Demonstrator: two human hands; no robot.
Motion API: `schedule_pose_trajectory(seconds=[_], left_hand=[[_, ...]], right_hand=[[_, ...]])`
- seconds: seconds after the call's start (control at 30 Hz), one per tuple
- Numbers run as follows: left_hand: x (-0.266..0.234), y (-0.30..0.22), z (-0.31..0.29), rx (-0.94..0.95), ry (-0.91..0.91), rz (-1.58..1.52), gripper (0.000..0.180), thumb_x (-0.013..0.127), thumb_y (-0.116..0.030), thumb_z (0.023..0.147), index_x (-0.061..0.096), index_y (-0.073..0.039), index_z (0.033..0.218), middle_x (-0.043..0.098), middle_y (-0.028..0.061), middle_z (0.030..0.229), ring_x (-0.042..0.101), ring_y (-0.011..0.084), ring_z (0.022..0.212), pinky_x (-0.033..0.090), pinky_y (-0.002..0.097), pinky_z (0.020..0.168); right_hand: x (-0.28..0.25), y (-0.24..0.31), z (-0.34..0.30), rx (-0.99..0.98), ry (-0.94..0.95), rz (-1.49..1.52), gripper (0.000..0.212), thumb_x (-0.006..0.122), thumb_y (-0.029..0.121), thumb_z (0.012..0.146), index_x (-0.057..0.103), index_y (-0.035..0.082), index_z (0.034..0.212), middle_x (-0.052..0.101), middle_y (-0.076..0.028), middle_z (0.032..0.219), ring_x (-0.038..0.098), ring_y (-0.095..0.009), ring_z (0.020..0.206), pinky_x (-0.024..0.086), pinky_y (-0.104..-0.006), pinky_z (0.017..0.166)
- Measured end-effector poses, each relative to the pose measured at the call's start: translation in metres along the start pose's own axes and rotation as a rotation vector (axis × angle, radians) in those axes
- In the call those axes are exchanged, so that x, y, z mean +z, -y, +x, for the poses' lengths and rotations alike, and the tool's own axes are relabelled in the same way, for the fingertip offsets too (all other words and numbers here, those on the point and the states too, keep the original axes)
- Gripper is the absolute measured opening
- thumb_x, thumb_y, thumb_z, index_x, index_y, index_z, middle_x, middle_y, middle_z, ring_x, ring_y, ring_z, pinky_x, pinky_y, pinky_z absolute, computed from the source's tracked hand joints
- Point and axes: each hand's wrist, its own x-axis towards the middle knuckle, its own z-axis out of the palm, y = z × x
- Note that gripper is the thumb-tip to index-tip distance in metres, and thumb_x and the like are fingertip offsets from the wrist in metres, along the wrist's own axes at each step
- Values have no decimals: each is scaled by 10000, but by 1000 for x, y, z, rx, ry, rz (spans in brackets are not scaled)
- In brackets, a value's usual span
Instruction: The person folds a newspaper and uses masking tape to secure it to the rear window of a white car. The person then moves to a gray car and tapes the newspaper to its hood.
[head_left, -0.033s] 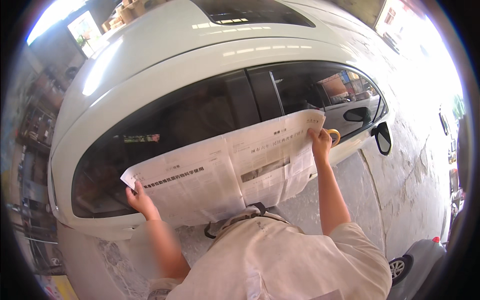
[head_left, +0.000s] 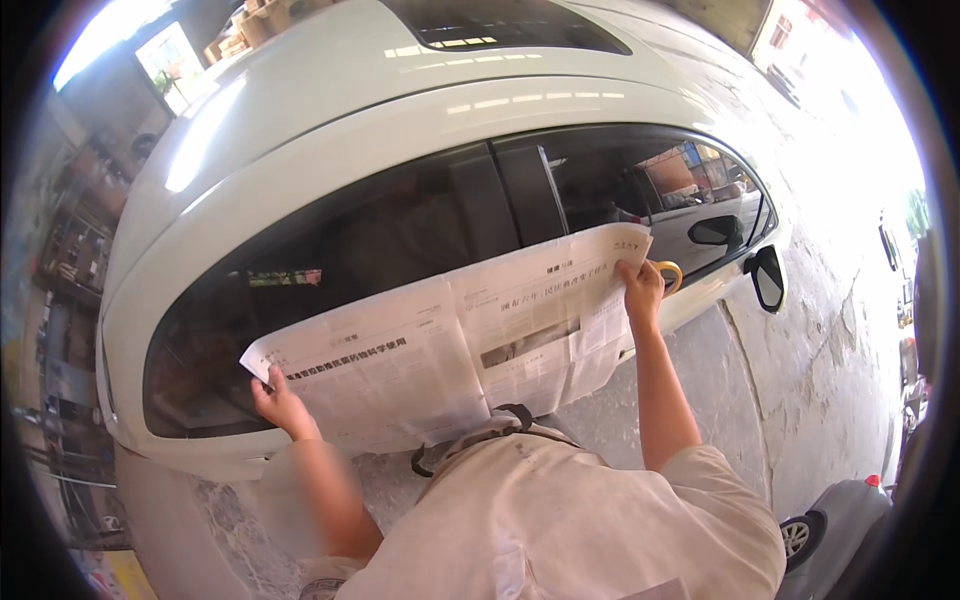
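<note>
A wide sheet of newspaper is stretched out in front of me, a fold running down its middle. My left hand pinches its upper left corner, thumb on top. Near the upper right corner, my right hand grips the other end. A yellow ring like a roll of tape shows just behind my right hand; how it is held is hidden. Beyond the paper stands a white car, side on, and the sheet covers part of its doors and lower window.
The car's black side mirror juts out to the right of my right hand. Cracked concrete floor lies on the right, with a small grey car-shaped object at lower right. Cluttered shelves line the left.
</note>
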Motion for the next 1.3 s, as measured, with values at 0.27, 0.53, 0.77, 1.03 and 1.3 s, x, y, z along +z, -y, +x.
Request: schedule_pose_trajectory(seconds=[0.27, 0.53, 0.77, 1.03, 1.3], left_hand=[[4, -4, -3, -95, -113, -64, 173, 655, -94, 1032, 625, 44, 1132, 701, 112, 1084, 634, 183, 961, 515, 357, 896], [-29, -14, 19, -292, 146, -143, 402, 719, -135, 1000, 581, 71, 1316, 676, 170, 1242, 624, 244, 1138, 460, 392, 1035], [-17, -6, 15, -208, 59, 114, 459, 777, -202, 935, 617, 44, 1288, 671, 178, 1221, 621, 289, 1116, 472, 436, 1004], [-24, 24, 33, -79, 73, 305, 430, 785, -289, 931, 666, -6, 1231, 683, 184, 1160, 638, 336, 1019, 515, 487, 916], [-68, -1, 41, 302, -266, 303, 378, 855, -317, 899, 702, 3, 769, 643, 99, 736, 548, 222, 695, 500, 408, 677]], right_hand=[[-2, -8, 8, 106, 67, 100, 258, 846, 146, 863, 732, -20, 1026, 713, -25, 942, 615, -129, 835, 489, -276, 821], [-16, -15, 34, 261, -1, 235, 343, 925, 86, 740, 671, 17, 960, 575, 39, 866, 490, -99, 791, 426, -242, 738], [-22, -28, 40, 235, -29, 136, 324, 932, 81, 696, 672, 64, 888, 576, 34, 821, 542, -95, 774, 452, -256, 705], [-29, -14, 52, 349, 33, 50, 374, 946, 174, 706, 677, 29, 922, 585, -6, 846, 556, -144, 804, 470, -308, 742], [-54, 34, 68, 126, 36, -34, 288, 802, 119, 802, 732, 23, 1065, 619, -35, 760, 577, -135, 682, 472, -286, 677]])
